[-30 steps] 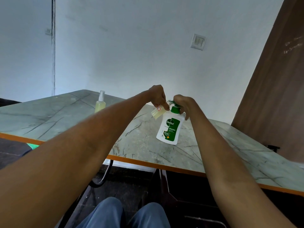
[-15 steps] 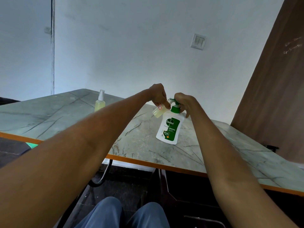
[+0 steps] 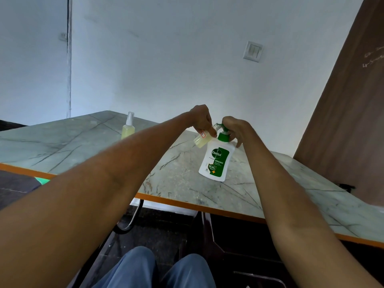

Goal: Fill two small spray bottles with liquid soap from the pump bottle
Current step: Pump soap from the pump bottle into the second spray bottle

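Observation:
A white pump bottle with a green label and green pump head stands on the marble-patterned table. My right hand lies over the pump head, fingers curled down on it. My left hand holds a small clear spray bottle without its cap, tilted, its open neck up against the pump's spout; pale yellow liquid sits in its lower end. A second small spray bottle, capped and holding yellowish liquid, stands upright further left on the table.
The table has an orange front edge and runs right toward a brown wooden panel. A white wall with a switch plate lies behind. My knees in blue trousers show below the table edge.
The view has shifted slightly. The small bottle in my left hand has risen a little toward the spout; my right hand stays on the pump head.

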